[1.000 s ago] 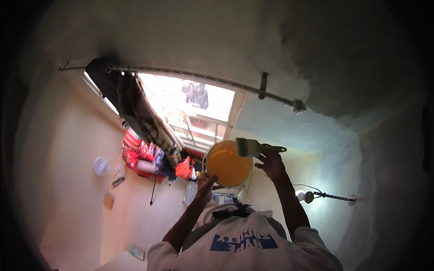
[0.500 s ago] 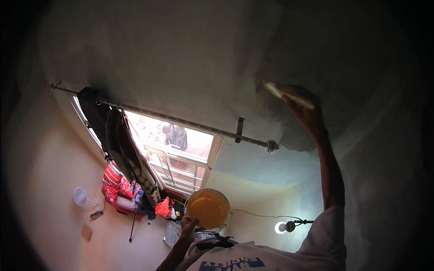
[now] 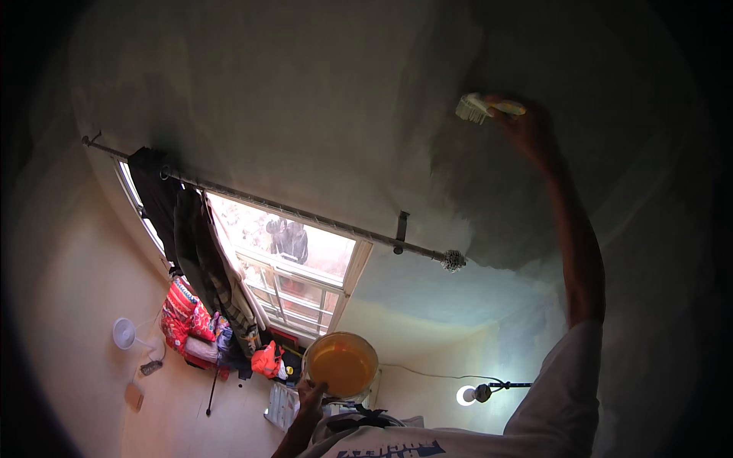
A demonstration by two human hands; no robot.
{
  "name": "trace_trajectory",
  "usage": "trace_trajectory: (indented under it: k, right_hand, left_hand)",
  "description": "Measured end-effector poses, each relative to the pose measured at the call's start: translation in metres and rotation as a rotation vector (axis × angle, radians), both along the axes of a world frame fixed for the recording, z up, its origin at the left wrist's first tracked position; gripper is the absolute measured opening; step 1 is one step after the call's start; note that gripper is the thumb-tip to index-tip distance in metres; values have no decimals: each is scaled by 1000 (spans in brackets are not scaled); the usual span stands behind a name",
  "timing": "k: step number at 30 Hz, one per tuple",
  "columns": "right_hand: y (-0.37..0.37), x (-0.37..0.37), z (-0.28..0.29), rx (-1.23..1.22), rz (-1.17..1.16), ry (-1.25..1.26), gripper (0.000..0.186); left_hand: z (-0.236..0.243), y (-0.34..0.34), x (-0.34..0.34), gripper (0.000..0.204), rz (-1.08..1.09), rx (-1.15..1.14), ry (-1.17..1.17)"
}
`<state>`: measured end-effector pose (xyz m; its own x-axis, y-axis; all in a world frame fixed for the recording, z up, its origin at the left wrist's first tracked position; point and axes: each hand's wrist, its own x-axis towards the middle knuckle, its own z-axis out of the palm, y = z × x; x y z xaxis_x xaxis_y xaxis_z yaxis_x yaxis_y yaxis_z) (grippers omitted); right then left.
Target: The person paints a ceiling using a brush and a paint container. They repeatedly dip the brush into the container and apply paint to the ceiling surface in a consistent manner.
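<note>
My right hand (image 3: 518,131) is raised against the darker patched plaster (image 3: 473,198), closed on a wide paintbrush (image 3: 473,108) whose pale bristles are at or very near that surface; contact is unclear. Low in the middle, my left hand (image 3: 310,395) grips a round bucket (image 3: 366,347) holding orange-amber liquid at its near edge.
A window (image 3: 289,271) has a metal rod (image 3: 328,227) with dark curtains (image 3: 195,237) bunched at its left; a dark-clothed person (image 3: 289,238) shows outside. Colourful bedding (image 3: 183,320), a small white fan or lamp (image 3: 124,333) and a ladder (image 3: 281,404) are below. A lit bulb (image 3: 466,395) is lower right.
My right hand has lifted the brush from beside the bucket up to the dark plaster at upper right. The bucket and left hand now sit lower in the picture as the view has shifted.
</note>
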<state>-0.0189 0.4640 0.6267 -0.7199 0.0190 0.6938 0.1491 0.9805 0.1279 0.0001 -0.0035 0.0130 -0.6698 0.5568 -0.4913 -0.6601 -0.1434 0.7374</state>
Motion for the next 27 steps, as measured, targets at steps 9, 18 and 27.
trace_trajectory:
  k: [9,18,27]
  right_hand:
    - [-8,-1,67,243,-41,212,23]
    - [-5,6,-54,456,12,95,45]
    - [-20,19,-155,180,-19,-79,44]
  left_hand:
    - [8,0,-2,33,-43,17,7]
    - [-1,5,5,27,26,-75,-63]
    - [11,5,8,25,25,-51,-97]
